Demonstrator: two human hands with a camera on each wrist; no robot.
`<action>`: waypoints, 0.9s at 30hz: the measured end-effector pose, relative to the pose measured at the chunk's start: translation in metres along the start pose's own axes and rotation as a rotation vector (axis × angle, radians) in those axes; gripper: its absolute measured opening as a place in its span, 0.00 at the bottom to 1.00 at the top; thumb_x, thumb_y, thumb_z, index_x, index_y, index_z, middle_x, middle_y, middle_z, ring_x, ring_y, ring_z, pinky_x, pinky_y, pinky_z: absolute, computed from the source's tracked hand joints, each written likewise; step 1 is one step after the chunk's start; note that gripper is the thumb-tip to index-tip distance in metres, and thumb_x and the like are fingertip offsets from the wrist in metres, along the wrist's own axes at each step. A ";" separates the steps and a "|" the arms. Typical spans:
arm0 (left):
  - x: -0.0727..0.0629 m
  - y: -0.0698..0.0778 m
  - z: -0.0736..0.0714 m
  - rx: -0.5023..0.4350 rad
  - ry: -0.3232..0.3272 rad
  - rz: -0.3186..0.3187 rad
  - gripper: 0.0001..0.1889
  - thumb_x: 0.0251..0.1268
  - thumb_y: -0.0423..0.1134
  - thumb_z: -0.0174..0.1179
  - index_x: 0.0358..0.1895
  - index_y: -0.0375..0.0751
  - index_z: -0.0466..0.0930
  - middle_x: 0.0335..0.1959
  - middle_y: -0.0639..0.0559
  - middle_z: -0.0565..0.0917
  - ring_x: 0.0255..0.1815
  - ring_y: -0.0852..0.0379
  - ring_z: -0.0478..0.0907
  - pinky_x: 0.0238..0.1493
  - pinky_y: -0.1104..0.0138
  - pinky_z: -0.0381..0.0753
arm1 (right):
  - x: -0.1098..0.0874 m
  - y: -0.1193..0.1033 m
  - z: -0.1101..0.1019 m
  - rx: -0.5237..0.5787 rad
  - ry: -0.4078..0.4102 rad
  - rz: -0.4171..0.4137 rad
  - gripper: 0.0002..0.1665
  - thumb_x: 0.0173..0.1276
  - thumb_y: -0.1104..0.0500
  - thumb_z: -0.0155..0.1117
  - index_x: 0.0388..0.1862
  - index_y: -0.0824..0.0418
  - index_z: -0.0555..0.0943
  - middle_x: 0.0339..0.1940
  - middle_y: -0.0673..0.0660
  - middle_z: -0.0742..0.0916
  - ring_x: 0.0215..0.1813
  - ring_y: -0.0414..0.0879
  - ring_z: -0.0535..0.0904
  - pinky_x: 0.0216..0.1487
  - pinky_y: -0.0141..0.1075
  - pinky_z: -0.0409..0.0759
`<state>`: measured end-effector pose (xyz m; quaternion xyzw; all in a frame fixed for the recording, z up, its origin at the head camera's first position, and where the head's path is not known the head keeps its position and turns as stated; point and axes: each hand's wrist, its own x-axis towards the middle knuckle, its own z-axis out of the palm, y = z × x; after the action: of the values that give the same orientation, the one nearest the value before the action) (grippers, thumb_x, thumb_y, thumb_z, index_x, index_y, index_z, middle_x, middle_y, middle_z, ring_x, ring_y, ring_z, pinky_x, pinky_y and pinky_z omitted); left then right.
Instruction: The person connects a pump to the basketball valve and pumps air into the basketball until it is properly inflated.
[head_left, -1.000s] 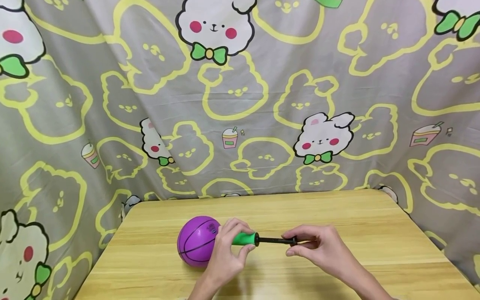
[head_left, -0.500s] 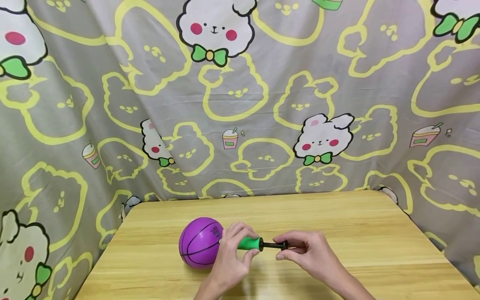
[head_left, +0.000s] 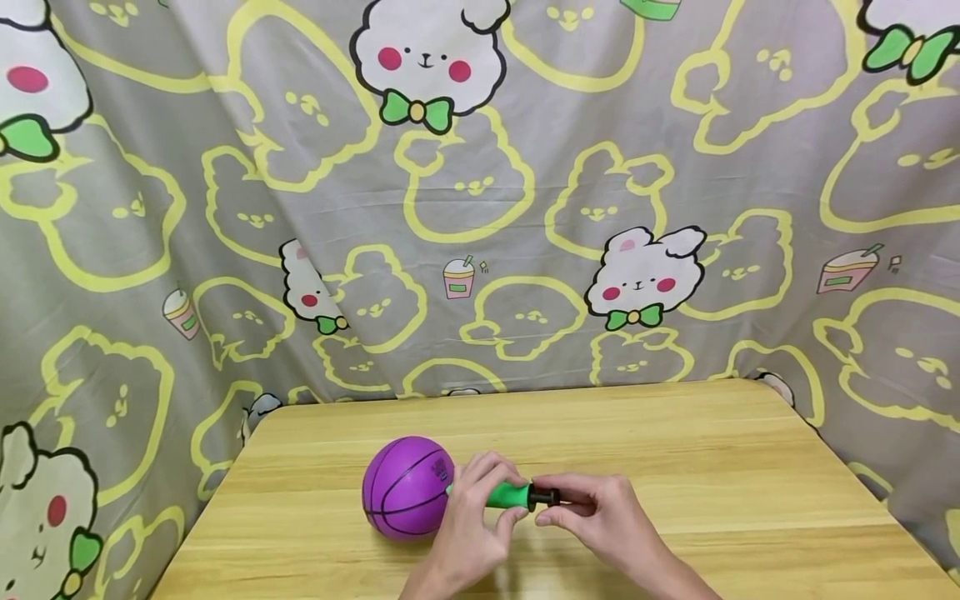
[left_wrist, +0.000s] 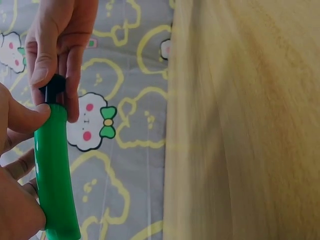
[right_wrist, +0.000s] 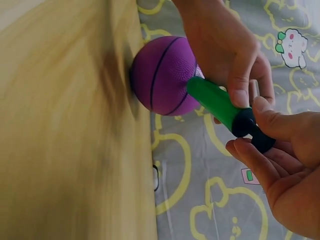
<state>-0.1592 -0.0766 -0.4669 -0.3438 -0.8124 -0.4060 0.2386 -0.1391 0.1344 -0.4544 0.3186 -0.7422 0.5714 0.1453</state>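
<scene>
Green hand pump (head_left: 510, 497) held lengthwise above the wood-grain tabletop (head_left: 697, 442), its black-collared end turned toward the person's right. Green barrel gripped by the left hand (head_left: 468, 529), fingers wrapped about it, the thumb laid along it near the black collar (head_left: 532, 497). Black plunger handle (head_left: 554, 497) pinched by the right hand (head_left: 611, 510) between thumb and fingers, the digits closed to the handle's width. Only a short stretch of dark shaft is seen between collar and handle; the two hands are set close together. Purple basketball (head_left: 405, 490), lined in black and with small dark print on its upper side, is rested on the tabletop just left of the left hand. The barrel's far end is seen against the ball in the right wrist view; whether they are joined cannot be told. Tabletop backed by a grey curtain (head_left: 525, 200), printed with yellow outlines and white rabbits in green bows.
</scene>
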 end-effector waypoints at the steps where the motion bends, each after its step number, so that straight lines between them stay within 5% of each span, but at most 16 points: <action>1: 0.000 0.000 0.001 0.001 -0.001 0.001 0.19 0.44 0.30 0.74 0.41 0.51 0.82 0.45 0.66 0.79 0.50 0.63 0.75 0.48 0.61 0.66 | 0.000 0.000 0.001 -0.005 0.004 -0.010 0.18 0.61 0.66 0.75 0.50 0.70 0.87 0.44 0.63 0.91 0.45 0.47 0.89 0.38 0.37 0.85; 5: -0.001 0.000 0.001 -0.002 -0.010 -0.008 0.19 0.45 0.30 0.73 0.42 0.52 0.81 0.45 0.66 0.78 0.51 0.64 0.75 0.49 0.61 0.65 | 0.000 -0.001 0.003 -0.025 0.014 -0.028 0.18 0.61 0.65 0.76 0.49 0.71 0.87 0.43 0.63 0.91 0.43 0.48 0.89 0.36 0.36 0.85; 12: -0.001 -0.005 -0.001 0.029 0.006 0.083 0.19 0.47 0.32 0.74 0.43 0.52 0.81 0.45 0.63 0.79 0.50 0.61 0.76 0.49 0.61 0.66 | 0.002 -0.004 -0.001 -0.035 -0.028 0.033 0.15 0.64 0.64 0.75 0.48 0.69 0.87 0.43 0.62 0.91 0.42 0.50 0.90 0.37 0.34 0.85; 27: 0.004 -0.011 -0.012 0.009 0.030 0.076 0.17 0.51 0.35 0.74 0.44 0.53 0.81 0.47 0.64 0.80 0.52 0.61 0.76 0.53 0.59 0.67 | 0.005 -0.015 -0.020 -0.060 -0.028 0.073 0.14 0.63 0.65 0.75 0.48 0.60 0.89 0.43 0.57 0.91 0.42 0.45 0.90 0.37 0.36 0.86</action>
<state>-0.1687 -0.0898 -0.4636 -0.3673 -0.7967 -0.3983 0.2677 -0.1360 0.1493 -0.4337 0.2948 -0.7720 0.5494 0.1234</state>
